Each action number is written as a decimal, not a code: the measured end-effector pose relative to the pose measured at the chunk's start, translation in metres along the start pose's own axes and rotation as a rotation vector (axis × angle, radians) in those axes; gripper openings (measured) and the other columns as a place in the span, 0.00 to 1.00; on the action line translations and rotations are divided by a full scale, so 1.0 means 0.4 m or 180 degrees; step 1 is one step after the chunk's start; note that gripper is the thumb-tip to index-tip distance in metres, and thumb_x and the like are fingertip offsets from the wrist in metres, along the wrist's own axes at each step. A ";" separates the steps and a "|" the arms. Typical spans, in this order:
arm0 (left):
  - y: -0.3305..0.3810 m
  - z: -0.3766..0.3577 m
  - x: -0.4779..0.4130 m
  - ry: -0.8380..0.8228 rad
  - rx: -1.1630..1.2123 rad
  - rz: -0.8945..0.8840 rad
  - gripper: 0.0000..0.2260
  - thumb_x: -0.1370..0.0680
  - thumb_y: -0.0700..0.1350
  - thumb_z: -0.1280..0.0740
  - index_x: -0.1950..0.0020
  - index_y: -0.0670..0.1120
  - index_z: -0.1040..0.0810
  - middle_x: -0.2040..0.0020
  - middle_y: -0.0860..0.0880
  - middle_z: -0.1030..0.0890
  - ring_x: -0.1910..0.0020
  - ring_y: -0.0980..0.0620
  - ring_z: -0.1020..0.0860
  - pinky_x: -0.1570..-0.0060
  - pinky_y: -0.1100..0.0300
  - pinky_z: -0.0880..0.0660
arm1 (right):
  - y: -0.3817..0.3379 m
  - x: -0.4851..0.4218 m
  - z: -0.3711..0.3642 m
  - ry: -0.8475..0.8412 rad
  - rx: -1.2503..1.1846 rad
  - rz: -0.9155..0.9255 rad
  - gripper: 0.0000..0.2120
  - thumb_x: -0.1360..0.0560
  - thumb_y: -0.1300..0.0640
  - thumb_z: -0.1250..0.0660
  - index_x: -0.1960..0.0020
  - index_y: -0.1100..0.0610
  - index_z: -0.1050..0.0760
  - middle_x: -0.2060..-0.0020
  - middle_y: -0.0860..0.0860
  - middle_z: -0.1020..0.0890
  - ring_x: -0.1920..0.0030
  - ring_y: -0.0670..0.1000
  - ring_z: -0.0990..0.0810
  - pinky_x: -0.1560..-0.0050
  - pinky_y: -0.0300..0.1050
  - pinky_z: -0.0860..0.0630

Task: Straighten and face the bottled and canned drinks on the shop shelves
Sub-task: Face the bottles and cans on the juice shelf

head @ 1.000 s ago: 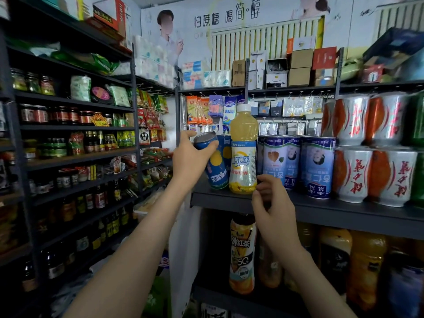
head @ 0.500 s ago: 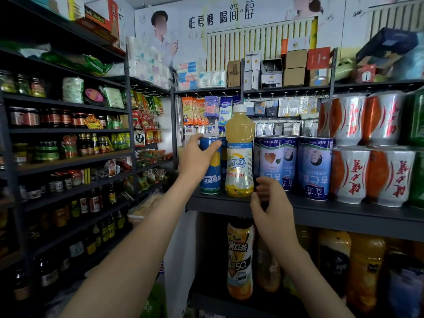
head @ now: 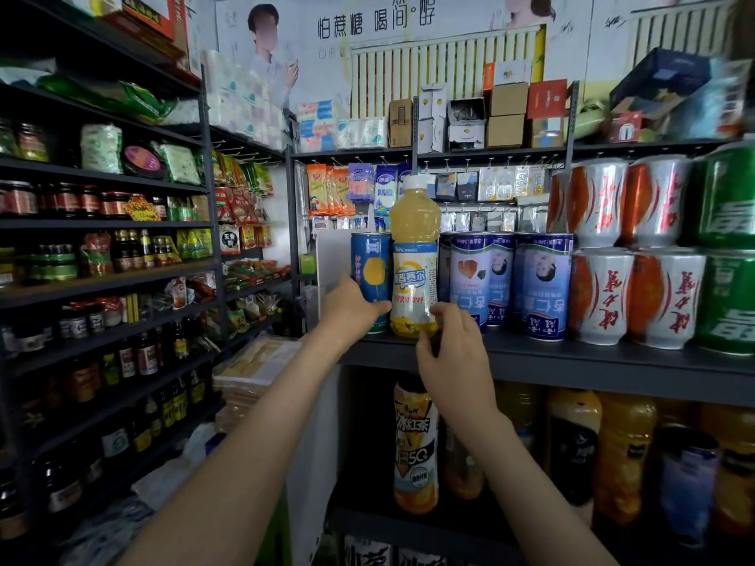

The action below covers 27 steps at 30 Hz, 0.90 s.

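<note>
A blue can [head: 371, 275] with a yellow circle stands upright at the left end of the dark shelf [head: 572, 361]. My left hand [head: 350, 309] grips its lower part from the left. Touching it on the right is a tall yellow juice bottle [head: 414, 259] with a white cap. My right hand [head: 449, 347] is at the bottle's base, with fingers curled round its lower right side and the thumb under its front.
Right of the bottle stand blue-and-white cans [head: 545, 285] with upside-down labels, stacked white-and-red cans [head: 604, 296] and green cans [head: 727, 300]. Tea and juice bottles [head: 414, 443] fill the shelf below. Racks of jars and sauces [head: 102, 259] line the left wall.
The blue can was tilted in my left hand and now stands upright on the shelf. My left hand slid down to its lower part. My right hand rose to the bottle's base.
</note>
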<state>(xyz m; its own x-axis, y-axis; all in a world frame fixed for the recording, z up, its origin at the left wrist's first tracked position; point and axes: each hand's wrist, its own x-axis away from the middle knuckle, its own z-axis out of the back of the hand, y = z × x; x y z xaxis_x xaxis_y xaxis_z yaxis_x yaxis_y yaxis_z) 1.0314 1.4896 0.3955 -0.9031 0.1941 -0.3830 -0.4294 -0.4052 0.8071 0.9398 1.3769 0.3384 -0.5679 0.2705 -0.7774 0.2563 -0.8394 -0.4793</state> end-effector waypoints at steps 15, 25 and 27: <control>-0.074 -0.344 0.428 -0.0212 0.0678 -0.1569 0.09 0.21 0.42 0.37 0.41 0.45 0.27 0.48 0.52 0.23 0.51 0.61 0.24 0.52 0.71 0.28 | 0.164 0.291 0.180 0.0257 0.0068 -0.0345 0.09 0.23 0.64 0.36 0.43 0.61 0.26 0.50 0.51 0.22 0.48 0.48 0.23 0.47 0.37 0.26; -0.242 -0.726 0.744 -0.2398 0.0426 0.0304 0.03 0.20 0.42 0.39 0.50 0.49 0.27 0.52 0.50 0.21 0.50 0.49 0.22 0.51 0.58 0.24 | 0.421 0.727 0.321 -0.0659 0.0286 -0.2560 0.06 0.21 0.61 0.38 0.46 0.59 0.26 0.57 0.50 0.22 0.57 0.46 0.24 0.61 0.27 0.30; -0.253 -0.800 0.812 -0.2538 0.0220 0.0513 0.04 0.20 0.43 0.38 0.49 0.49 0.25 0.50 0.48 0.20 0.49 0.47 0.22 0.52 0.56 0.25 | 0.473 0.801 0.374 -0.0721 0.0366 -0.2870 0.06 0.22 0.60 0.38 0.46 0.61 0.25 0.56 0.51 0.21 0.55 0.50 0.23 0.60 0.34 0.29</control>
<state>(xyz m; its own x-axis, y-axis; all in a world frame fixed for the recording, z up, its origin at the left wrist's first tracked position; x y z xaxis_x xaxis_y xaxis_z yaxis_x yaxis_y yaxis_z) 0.7813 1.3076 0.0456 -0.6700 0.7261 0.1542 -0.2696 -0.4316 0.8608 0.6894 1.2343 0.0598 -0.6566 0.7537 -0.0281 -0.4271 -0.4022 -0.8098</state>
